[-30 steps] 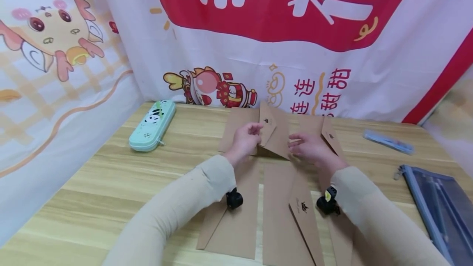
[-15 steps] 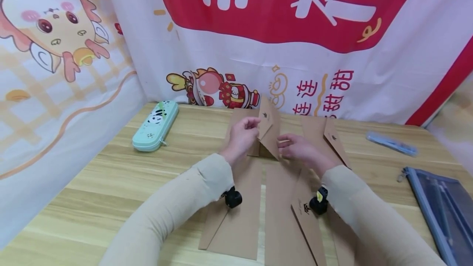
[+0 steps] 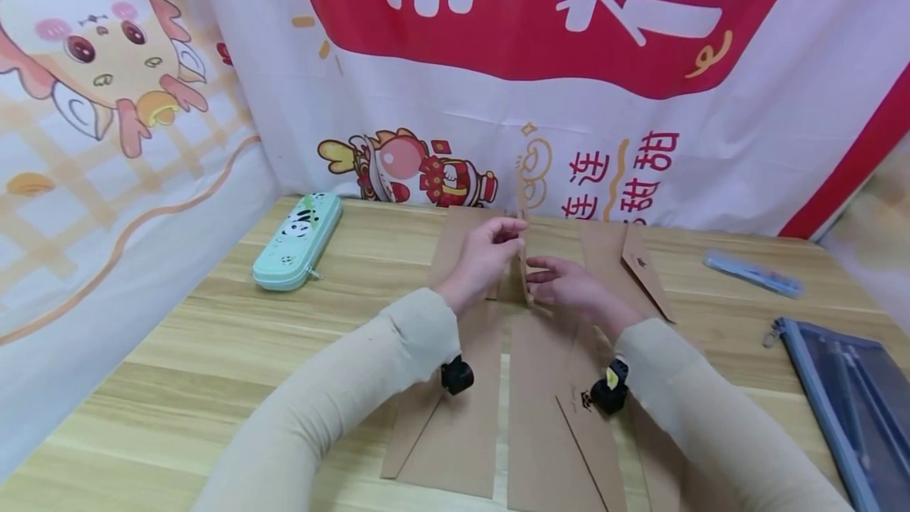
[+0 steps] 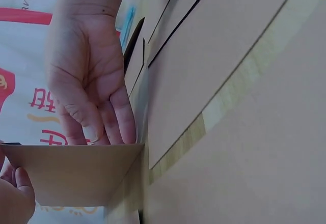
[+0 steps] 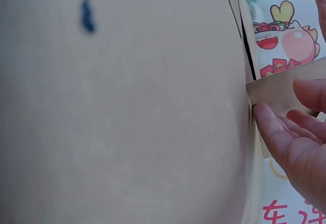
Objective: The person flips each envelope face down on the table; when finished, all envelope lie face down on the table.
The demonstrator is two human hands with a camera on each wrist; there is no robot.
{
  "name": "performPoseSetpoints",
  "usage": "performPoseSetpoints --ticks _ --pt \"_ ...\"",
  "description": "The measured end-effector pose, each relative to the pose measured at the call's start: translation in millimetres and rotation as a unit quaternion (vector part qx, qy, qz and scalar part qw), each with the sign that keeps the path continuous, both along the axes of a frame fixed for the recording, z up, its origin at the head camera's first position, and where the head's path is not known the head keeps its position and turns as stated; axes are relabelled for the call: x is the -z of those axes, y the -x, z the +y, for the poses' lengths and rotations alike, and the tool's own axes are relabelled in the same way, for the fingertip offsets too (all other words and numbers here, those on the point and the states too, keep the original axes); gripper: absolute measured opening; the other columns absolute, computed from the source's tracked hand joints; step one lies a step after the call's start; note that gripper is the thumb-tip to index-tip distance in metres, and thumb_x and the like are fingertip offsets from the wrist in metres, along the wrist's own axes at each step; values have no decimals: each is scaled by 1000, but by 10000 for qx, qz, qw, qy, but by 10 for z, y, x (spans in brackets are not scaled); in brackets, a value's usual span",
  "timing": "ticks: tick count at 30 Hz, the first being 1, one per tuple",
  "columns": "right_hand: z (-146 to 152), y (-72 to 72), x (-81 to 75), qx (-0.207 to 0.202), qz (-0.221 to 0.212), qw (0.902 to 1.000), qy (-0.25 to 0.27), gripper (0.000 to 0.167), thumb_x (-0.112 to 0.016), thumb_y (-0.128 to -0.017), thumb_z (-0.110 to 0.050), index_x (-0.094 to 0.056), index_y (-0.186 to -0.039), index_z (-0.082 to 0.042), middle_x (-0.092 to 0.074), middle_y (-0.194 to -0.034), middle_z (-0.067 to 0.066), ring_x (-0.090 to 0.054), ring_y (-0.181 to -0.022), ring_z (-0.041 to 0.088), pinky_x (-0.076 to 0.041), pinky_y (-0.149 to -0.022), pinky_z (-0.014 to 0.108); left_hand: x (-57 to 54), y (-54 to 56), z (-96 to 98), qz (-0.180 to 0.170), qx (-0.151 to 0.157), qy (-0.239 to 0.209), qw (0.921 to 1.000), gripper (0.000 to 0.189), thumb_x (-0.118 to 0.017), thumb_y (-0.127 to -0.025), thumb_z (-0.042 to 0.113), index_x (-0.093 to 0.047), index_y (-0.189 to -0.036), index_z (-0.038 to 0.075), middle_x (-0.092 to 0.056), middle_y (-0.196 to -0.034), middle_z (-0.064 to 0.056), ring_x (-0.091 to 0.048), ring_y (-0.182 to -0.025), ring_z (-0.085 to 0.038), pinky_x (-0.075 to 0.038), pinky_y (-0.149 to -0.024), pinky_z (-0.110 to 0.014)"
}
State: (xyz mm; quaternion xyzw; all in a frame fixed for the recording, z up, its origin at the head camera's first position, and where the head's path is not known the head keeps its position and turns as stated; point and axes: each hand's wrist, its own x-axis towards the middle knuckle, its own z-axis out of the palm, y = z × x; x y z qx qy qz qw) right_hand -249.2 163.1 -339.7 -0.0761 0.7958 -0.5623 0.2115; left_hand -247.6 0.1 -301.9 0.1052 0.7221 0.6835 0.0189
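A brown paper envelope (image 3: 524, 263) stands upright on its edge at the back of the table, seen nearly edge-on in the head view. My left hand (image 3: 483, 255) pinches its upper left side between thumb and fingers. On the other side my right hand (image 3: 569, 287) has its fingers loosely extended, fingertips touching the envelope low down. The left wrist view shows the broad face of the envelope (image 4: 71, 175), with the right hand's (image 4: 94, 76) fingertips behind its edge. More brown envelopes lie flat around it, among them one in the middle (image 3: 543, 417) and one at front left (image 3: 455, 441).
Another flat envelope (image 3: 604, 259) lies at the back right. A mint panda pencil case (image 3: 298, 243) sits at the far left. On the right are a slim light-blue case (image 3: 753, 273) and a blue zip pouch (image 3: 853, 393). A printed cloth (image 3: 426, 93) hangs behind the table.
The upright envelope has turned from showing its flap and crown print to nearly edge-on. My right hand has moved left with it, while my left hand has shifted slightly right.
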Motion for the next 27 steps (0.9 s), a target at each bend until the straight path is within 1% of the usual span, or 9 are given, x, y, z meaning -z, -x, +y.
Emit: performPoseSetpoints --ticks 4,8,10,13,15,18,22,25,27 --pt "12 -7 8 25 36 9999 97 65 -48 -86 4 -22 -145 1 -40 -138 28 -45 -123 35 -39 -103 41 -15 -2 43 70 124 188 9997 29 -56 -88 0 -60 -116 4 -59 -115 -8 -54 -107 -18 -47 -91 -27" --pt "3 -73 -41 163 185 9997 67 67 -50 -87 2 -18 -146 1 -39 -137 29 -45 -122 37 -41 -101 42 -36 14 74 166 236 443 9986 30 -56 -88 2 -59 -118 5 -59 -116 -6 -53 -109 -17 -46 -93 -27" --pt "-13 -116 -76 319 382 9987 73 68 -52 -88 -1 -17 -146 1 -38 -137 31 -44 -122 39 -42 -100 43 -41 26 86 234 281 487 9981 30 -57 -88 2 -59 -117 5 -59 -117 -7 -54 -110 -19 -47 -93 -27" --pt "-49 -182 -145 745 739 9945 -62 70 -59 -86 -8 -21 -145 -2 -38 -138 28 -43 -124 38 -42 -100 45 -42 34 95 248 305 504 9980 30 -57 -87 1 -59 -117 6 -59 -119 -8 -54 -110 -20 -48 -92 -27" --pt "-82 -216 -187 1003 973 9902 -57 69 -62 -85 -11 -27 -143 -3 -39 -138 26 -42 -125 38 -42 -100 45 -37 36 97 208 305 489 9981 30 -57 -87 1 -59 -117 6 -58 -120 -8 -54 -110 -20 -48 -92 -27" --pt "-144 -253 -235 1343 1309 9821 -161 60 -67 -83 -17 -40 -136 -6 -46 -135 18 -46 -122 33 -43 -99 43 -27 27 97 147 296 480 9983 29 -57 -88 2 -59 -117 7 -58 -121 -7 -54 -110 -20 -48 -91 -27" --pt "-235 -260 -248 1675 1947 9663 -190 46 -69 -82 -18 -53 -122 -2 -56 -125 16 -52 -117 30 -47 -95 40 -15 14 86 162 336 452 9983 27 -55 -91 6 -59 -117 8 -58 -121 -9 -55 -106 -20 -52 -83 -27" --pt "-285 -259 -237 1897 2290 9546 -179 39 -69 -82 -17 -57 -115 -1 -61 -117 16 -56 -111 28 -49 -92 38 -12 1 81 152 324 378 9986 25 -52 -93 9 -59 -117 7 -59 -120 -9 -56 -103 -20 -53 -78 -27" --pt "-310 -258 -230 1987 2415 9497 -171 36 -68 -82 -15 -58 -113 0 -63 -113 16 -58 -107 27 -50 -90 38 -8 -7 81 124 284 203 9993 24 -49 -95 11 -60 -116 6 -59 -118 -9 -55 -104 -23 -51 -79 -27"
